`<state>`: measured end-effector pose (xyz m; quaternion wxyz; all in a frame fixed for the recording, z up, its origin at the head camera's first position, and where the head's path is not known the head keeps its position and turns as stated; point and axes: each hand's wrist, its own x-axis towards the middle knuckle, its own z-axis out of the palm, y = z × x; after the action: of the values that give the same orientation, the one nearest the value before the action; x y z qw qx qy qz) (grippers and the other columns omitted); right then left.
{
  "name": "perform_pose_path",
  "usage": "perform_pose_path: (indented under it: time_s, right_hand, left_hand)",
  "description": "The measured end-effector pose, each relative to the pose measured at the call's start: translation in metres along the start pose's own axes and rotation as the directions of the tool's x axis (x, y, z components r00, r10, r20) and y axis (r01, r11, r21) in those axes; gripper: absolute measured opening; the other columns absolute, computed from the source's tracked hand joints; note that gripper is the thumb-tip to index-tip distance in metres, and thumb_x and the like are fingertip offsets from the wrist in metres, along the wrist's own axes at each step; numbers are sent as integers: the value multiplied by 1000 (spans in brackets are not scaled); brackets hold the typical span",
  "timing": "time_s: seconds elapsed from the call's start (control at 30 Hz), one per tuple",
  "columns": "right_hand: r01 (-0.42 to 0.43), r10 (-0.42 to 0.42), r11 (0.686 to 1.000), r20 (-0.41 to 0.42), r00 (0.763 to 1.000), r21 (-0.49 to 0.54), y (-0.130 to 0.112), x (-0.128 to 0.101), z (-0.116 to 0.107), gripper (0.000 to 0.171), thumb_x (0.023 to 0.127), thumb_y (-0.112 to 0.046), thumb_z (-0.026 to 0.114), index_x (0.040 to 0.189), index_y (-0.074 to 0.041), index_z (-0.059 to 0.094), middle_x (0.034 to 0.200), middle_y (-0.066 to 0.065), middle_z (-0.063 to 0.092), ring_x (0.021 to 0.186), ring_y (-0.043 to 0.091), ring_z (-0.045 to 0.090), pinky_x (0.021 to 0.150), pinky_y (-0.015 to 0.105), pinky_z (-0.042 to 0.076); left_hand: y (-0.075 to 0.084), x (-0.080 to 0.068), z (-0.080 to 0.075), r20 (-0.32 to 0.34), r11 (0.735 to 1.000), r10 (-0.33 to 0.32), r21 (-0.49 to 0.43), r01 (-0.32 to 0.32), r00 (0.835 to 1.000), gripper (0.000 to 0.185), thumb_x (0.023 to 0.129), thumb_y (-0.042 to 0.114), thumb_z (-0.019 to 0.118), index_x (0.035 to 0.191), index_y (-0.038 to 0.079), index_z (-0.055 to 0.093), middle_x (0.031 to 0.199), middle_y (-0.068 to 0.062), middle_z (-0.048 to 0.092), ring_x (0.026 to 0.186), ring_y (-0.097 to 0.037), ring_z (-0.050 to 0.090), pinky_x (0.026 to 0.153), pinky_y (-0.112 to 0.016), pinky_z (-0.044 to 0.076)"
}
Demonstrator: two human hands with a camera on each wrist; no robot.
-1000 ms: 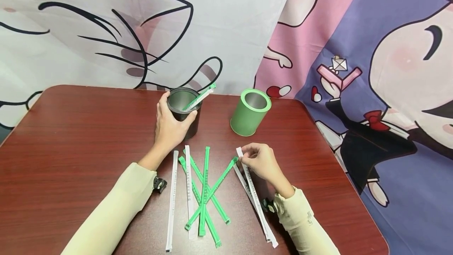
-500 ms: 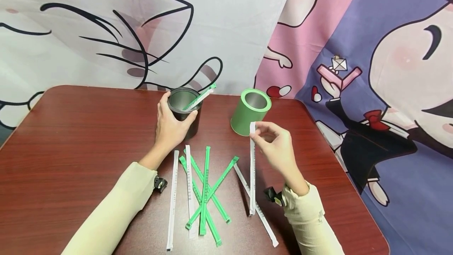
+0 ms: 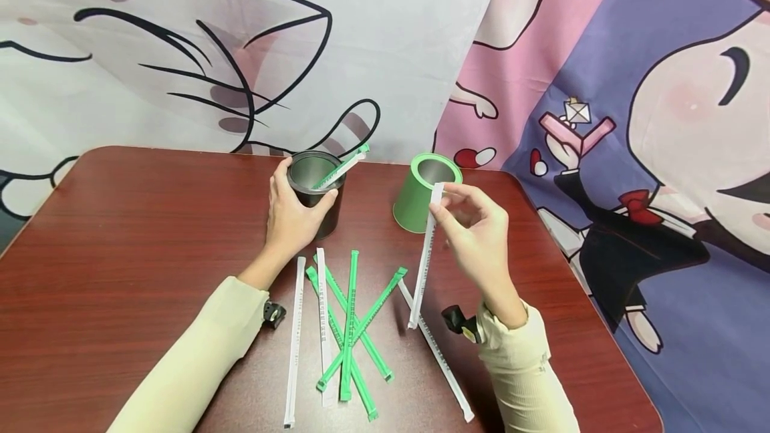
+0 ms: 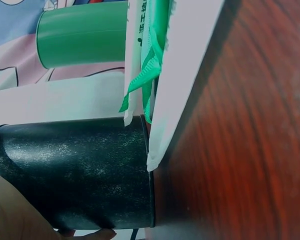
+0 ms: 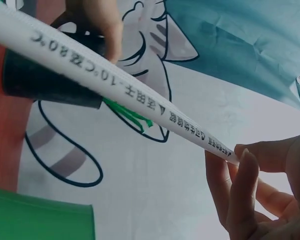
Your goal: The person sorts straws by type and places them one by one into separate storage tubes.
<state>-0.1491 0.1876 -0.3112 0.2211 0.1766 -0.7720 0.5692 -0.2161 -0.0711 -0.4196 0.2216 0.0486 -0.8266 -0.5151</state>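
Note:
My left hand grips the black can, which stands on the table with one green-and-white wrapped straw leaning in it; the can fills the left wrist view. My right hand pinches the top end of a white wrapped straw, lifted clear of the table and hanging beside the green can. The same straw crosses the right wrist view, held at my fingertips. Several green straws and white straws lie on the table between my arms.
The dark red table has rounded corners and ends close at the right. Another white straw lies by my right sleeve. A cartoon-printed cloth hangs behind the table.
My right hand picked the white straw off the table, raised it and carried it toward the green can. My left hand stayed on the black can.

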Motion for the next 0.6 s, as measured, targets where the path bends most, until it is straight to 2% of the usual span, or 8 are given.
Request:
perform_pose_path:
  time_s: [0.13,0.37,0.6]
  right_hand:
    - [4,-3,999,-20,1000,40,-5,3,3,28,85,6,72,113,5,67,81,4,63,48,10,55,40,25,44]
    - [48,-43,997,-69,997,62,-14,10,8,23,87,1,72,108,7,68,82,2,62,49,8,57,39,25,44]
    - [72,-58,989,-104,993,127,-14,17,14,20,87,-2,73,104,7,69,80,2,62,48,15,55,39,25,43]
  left_hand:
    - [0,-1,0,6,1000,-6,5,6,1000,93,79,55,75,153,30,23,145,-9,38,124,-35,46,90,-58,42]
    - [0,-1,1,0,1000,-5,1,5,1000,93,79,54,75,152,27,25,145,-9,38,124,-35,46,89,-59,42]
    - [0,-1,1,-4,1000,4,1,-4,1000,93,79,54,75,152,26,25,146,-9,37,124,-35,45,90,-59,42]
